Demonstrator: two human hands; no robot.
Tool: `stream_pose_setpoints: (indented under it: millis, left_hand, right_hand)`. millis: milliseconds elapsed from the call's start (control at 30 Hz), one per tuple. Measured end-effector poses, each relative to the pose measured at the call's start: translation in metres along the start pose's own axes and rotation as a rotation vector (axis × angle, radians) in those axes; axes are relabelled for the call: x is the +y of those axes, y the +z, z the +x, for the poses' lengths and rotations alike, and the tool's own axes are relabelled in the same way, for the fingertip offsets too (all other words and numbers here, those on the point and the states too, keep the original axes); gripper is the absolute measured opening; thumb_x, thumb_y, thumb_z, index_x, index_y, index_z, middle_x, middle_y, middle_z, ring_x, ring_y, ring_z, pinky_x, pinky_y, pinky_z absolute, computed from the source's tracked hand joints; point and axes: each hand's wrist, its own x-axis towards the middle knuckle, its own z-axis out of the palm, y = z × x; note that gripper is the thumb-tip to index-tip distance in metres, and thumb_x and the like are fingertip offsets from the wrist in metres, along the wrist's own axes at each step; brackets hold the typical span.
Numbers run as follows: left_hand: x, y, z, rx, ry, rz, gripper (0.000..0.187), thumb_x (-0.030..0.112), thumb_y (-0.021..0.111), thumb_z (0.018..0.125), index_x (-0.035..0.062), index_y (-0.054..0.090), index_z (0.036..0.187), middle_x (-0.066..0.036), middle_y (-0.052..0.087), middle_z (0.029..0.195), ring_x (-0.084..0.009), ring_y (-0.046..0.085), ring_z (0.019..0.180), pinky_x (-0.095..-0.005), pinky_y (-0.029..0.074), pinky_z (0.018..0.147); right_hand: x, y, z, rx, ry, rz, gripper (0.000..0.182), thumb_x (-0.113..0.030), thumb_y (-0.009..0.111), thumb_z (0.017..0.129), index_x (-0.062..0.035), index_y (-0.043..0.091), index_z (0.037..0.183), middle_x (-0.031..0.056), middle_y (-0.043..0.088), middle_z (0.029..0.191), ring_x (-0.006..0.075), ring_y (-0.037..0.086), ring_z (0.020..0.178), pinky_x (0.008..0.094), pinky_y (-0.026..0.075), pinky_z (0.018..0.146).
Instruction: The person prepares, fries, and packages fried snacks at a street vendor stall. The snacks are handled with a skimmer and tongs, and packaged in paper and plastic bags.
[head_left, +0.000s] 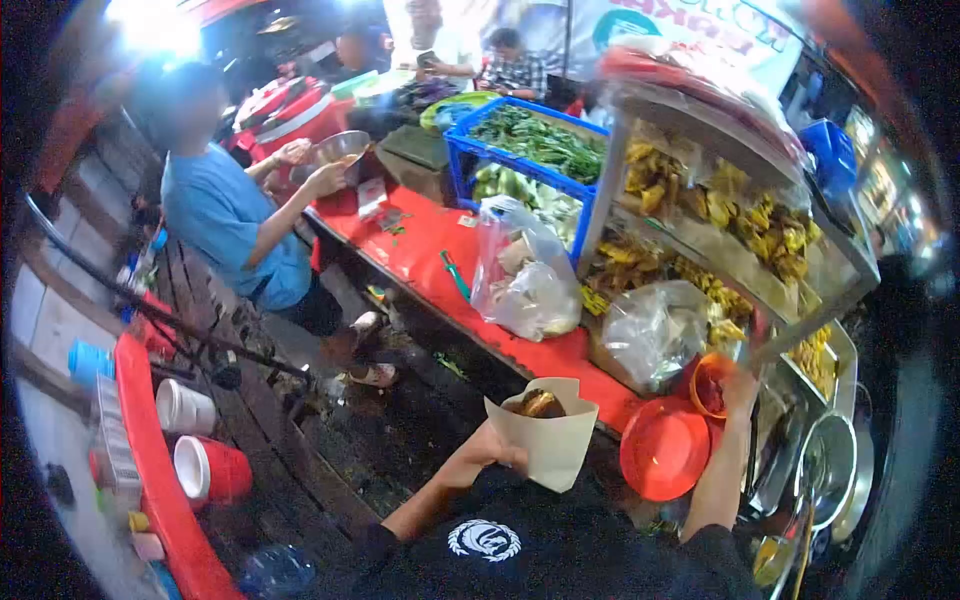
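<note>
My left hand [497, 446] is closed on a folded brown paper wrapper [552, 450], held upright in front of my chest. A browned piece of food [537, 404] shows in its open top. My right hand [738, 385] reaches forward beside an orange tub [709, 386] with something dark red inside. That hand is smeared by motion, and its fingers cannot be made out. Left of the right forearm is a red plastic plate [664, 450]. A clear plastic bag [655, 335] sits just behind the plate and tub.
A glass display case [612, 190] holds yellowish food pieces. Beside it are blue crates [462, 165] of greens and a filled plastic bag [530, 290] on the red table [425, 255]. Pans [830, 460] stand at right. A person in blue [225, 215] holds a bowl [340, 155].
</note>
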Motion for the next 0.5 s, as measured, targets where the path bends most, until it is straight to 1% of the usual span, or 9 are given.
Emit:
stream_pose_setpoints:
  millis: [33, 100, 133, 200, 233, 300, 367, 433, 500]
  left_hand:
    - [-0.005, -0.005, -0.002, 0.013, 0.018, -0.006, 0.107, 0.027, 0.092, 0.059, 0.0018, 0.033, 0.145, -0.010, 0.048, 0.140, -0.0201, 0.047, 0.128, -0.0379, 0.038, 0.107]
    - [-0.002, -0.001, 0.006, 0.089, 0.270, -0.055, 0.109, 0.026, 0.093, 0.056, 0.0023, 0.033, 0.145, -0.009, 0.050, 0.137, -0.0206, 0.048, 0.126, -0.0390, 0.038, 0.107]
    - [-0.013, -0.018, 0.017, 0.065, 0.411, 0.015, 0.110, 0.025, 0.093, 0.055, 0.0030, 0.034, 0.144, -0.009, 0.051, 0.135, -0.0216, 0.049, 0.126, -0.0399, 0.038, 0.107]
    - [-0.019, -0.031, 0.021, 0.077, 0.518, -0.006, 0.104, 0.021, 0.092, 0.056, 0.0044, 0.036, 0.142, -0.008, 0.050, 0.136, -0.0204, 0.048, 0.126, -0.0385, 0.038, 0.107]
    - [-0.011, -0.031, 0.020, 0.073, 0.554, -0.013, 0.102, 0.019, 0.091, 0.057, 0.0049, 0.036, 0.141, -0.007, 0.050, 0.136, -0.0200, 0.048, 0.127, -0.0381, 0.038, 0.107]
    - [-0.017, -0.050, 0.018, 0.124, 0.554, 0.017, 0.099, 0.014, 0.089, 0.058, 0.0059, 0.036, 0.141, -0.006, 0.049, 0.136, -0.0194, 0.047, 0.127, -0.0378, 0.038, 0.107]
    - [-0.013, -0.062, 0.016, 0.122, 0.556, 0.076, 0.101, 0.012, 0.089, 0.058, 0.0062, 0.034, 0.142, -0.006, 0.049, 0.136, -0.0200, 0.047, 0.127, -0.0381, 0.037, 0.107]
    - [-0.007, -0.068, 0.009, 0.117, 0.538, 0.103, 0.102, 0.012, 0.090, 0.057, 0.0061, 0.034, 0.142, -0.006, 0.048, 0.136, -0.0200, 0.047, 0.127, -0.0383, 0.037, 0.108]
    - [-0.005, -0.077, 0.007, 0.111, 0.496, 0.126, 0.103, 0.012, 0.091, 0.056, 0.0061, 0.034, 0.142, -0.007, 0.048, 0.137, -0.0200, 0.046, 0.128, -0.0386, 0.037, 0.108]
  right_hand:
    - [0.003, -0.001, -0.003, 0.016, 0.064, 0.128, 0.028, -0.014, 0.066, 0.078, -0.0158, 0.071, 0.106, 0.0164, 0.069, 0.077, 0.0327, 0.068, 0.075, 0.0414, 0.054, 0.068]
    - [0.006, -0.006, -0.001, 0.035, 0.208, 0.378, 0.025, -0.016, 0.069, 0.076, -0.0138, 0.073, 0.101, 0.0160, 0.068, 0.071, 0.0311, 0.068, 0.069, 0.0402, 0.054, 0.066]
    - [0.002, -0.011, 0.000, 0.037, 0.198, 0.376, 0.025, -0.016, 0.069, 0.076, -0.0138, 0.073, 0.101, 0.0160, 0.068, 0.071, 0.0311, 0.068, 0.069, 0.0402, 0.054, 0.066]
    - [-0.010, -0.025, -0.001, -0.024, 0.316, 0.626, 0.016, -0.019, 0.073, 0.075, -0.0062, 0.073, 0.084, 0.0109, 0.066, 0.064, 0.0231, 0.064, 0.054, 0.0355, 0.052, 0.055]
    - [-0.030, -0.043, -0.006, -0.017, 0.313, 0.624, 0.016, -0.019, 0.073, 0.075, -0.0062, 0.073, 0.084, 0.0109, 0.066, 0.064, 0.0231, 0.064, 0.054, 0.0355, 0.052, 0.055]
    - [-0.101, -0.093, -0.025, -0.062, 0.339, 1.063, 0.019, -0.022, 0.071, 0.080, -0.0027, 0.069, 0.078, 0.0061, 0.064, 0.062, 0.0138, 0.058, 0.047, 0.0282, 0.047, 0.045]
    - [-0.164, -0.132, -0.048, -0.276, 0.335, 1.336, 0.021, -0.021, 0.068, 0.085, -0.0036, 0.066, 0.075, 0.0048, 0.064, 0.063, 0.0110, 0.057, 0.048, 0.0237, 0.043, 0.042]
    - [-0.214, -0.142, -0.071, -0.407, 0.293, 1.387, 0.019, -0.021, 0.065, 0.089, -0.0031, 0.069, 0.087, 0.0056, 0.063, 0.062, 0.0109, 0.057, 0.048, 0.0238, 0.042, 0.041]
    - [-0.265, -0.167, -0.091, -0.567, 0.214, 1.356, 0.022, -0.020, 0.064, 0.091, -0.0052, 0.068, 0.106, 0.0049, 0.063, 0.062, 0.0099, 0.057, 0.049, 0.0234, 0.042, 0.041]
